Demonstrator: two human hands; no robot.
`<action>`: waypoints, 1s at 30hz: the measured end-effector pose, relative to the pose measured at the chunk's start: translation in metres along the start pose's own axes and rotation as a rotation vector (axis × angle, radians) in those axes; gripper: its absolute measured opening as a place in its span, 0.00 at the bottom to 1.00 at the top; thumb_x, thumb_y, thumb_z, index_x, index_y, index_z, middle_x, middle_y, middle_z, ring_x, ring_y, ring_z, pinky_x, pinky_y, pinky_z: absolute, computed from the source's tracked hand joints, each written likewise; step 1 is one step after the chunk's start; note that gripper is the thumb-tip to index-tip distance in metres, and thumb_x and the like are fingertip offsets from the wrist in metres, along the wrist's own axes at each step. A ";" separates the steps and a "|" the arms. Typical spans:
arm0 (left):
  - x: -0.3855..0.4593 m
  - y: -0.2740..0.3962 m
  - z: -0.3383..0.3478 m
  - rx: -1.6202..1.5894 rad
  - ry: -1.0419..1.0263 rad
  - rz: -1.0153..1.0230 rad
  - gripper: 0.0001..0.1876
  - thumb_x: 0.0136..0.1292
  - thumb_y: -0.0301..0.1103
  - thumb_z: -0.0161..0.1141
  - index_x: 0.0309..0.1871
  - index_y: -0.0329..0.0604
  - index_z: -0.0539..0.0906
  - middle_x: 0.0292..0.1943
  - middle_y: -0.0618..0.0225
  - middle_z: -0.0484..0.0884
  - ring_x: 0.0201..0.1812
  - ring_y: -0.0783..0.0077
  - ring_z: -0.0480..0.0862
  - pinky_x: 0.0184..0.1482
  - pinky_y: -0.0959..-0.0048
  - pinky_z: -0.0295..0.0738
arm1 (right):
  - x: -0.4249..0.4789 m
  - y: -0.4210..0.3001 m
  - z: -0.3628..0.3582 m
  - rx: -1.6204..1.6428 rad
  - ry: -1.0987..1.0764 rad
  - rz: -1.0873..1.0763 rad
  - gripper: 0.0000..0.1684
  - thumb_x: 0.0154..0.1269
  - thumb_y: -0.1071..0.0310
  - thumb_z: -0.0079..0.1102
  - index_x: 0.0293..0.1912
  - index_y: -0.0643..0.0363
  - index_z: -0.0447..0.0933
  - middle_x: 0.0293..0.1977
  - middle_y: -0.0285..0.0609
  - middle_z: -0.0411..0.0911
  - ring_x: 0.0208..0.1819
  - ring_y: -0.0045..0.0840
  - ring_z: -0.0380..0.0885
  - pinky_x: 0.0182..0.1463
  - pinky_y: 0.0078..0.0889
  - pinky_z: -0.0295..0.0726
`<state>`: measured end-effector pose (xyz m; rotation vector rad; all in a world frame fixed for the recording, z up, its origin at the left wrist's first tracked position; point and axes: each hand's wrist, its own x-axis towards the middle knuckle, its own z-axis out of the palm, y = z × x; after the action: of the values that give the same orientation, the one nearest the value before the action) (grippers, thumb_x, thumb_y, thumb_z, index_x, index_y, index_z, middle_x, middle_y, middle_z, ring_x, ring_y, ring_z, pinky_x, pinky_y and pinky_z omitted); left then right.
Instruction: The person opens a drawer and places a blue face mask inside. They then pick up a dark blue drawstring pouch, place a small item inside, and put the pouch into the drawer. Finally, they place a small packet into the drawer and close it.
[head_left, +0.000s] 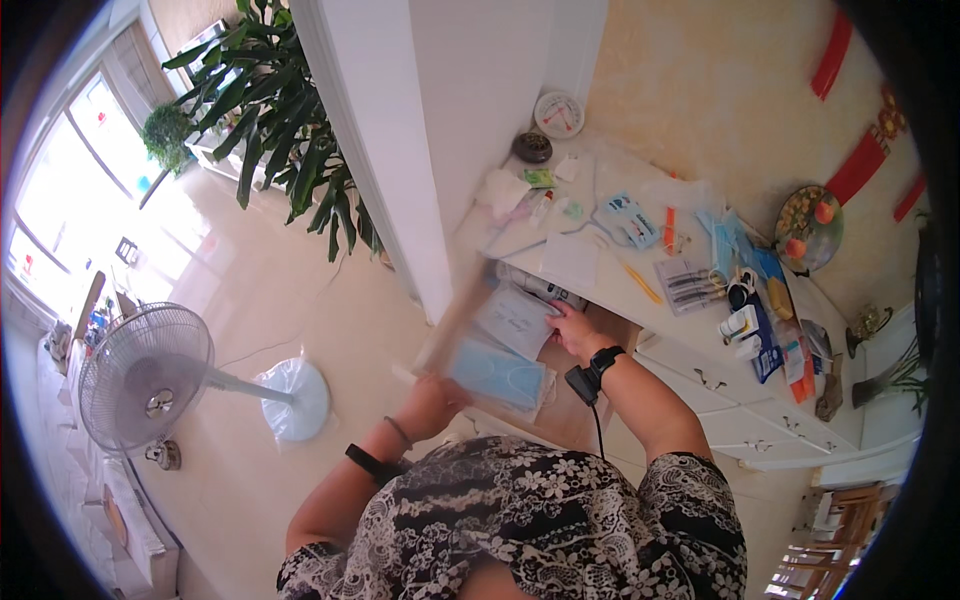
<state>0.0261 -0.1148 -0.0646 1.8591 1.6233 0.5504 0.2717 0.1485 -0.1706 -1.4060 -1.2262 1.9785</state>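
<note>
An open wooden drawer (582, 409) in the white cabinet is pulled out before me. My right hand (576, 330) is inside it, thumb and fingers closed on the edge of a whitish plastic packet (514, 319) bearing writing. Below that packet lies a pack of light-blue face masks (496, 373) in clear wrapping. At the drawer's far end a white cylindrical container (529, 282) lies partly hidden under the cabinet top. My left hand (436, 409) is at the drawer's left front corner, near the mask pack. It is blurred, so its grip is unclear.
The cabinet top (577, 259) holds a yellow pen-like tool (642, 283), a pack of pens (688, 286), a blue-and-white packet (630, 220), more face masks (721, 244) and a round dial gauge (559, 115). A standing fan (150, 382) is on the floor at left, beyond a wall edge (375, 135).
</note>
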 end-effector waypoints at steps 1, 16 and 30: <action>-0.001 0.000 0.000 -0.006 -0.003 0.005 0.07 0.62 0.32 0.62 0.41 0.50 0.88 0.43 0.66 0.85 0.51 0.59 0.80 0.58 0.59 0.69 | -0.001 0.003 0.002 -0.015 0.049 -0.017 0.24 0.64 0.71 0.60 0.60 0.60 0.72 0.48 0.43 0.78 0.45 0.29 0.79 0.40 0.33 0.83; -0.002 -0.004 -0.011 -0.048 -0.083 0.082 0.10 0.59 0.35 0.66 0.45 0.50 0.87 0.46 0.66 0.85 0.53 0.60 0.80 0.60 0.60 0.69 | -0.001 -0.019 0.034 -0.899 0.166 -0.292 0.28 0.57 0.69 0.63 0.57 0.68 0.71 0.50 0.61 0.76 0.47 0.39 0.80 0.45 0.38 0.82; 0.010 -0.004 -0.018 -0.145 -0.073 0.076 0.13 0.57 0.36 0.69 0.46 0.51 0.88 0.45 0.68 0.85 0.53 0.61 0.80 0.63 0.62 0.67 | -0.070 -0.144 -0.019 -0.620 -0.551 -0.059 0.28 0.69 0.55 0.58 0.62 0.61 0.73 0.52 0.49 0.80 0.48 0.30 0.80 0.47 0.36 0.83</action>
<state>0.0124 -0.1019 -0.0549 1.8181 1.4315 0.6086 0.2955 0.1797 -0.0145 -1.0525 -2.2453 2.1122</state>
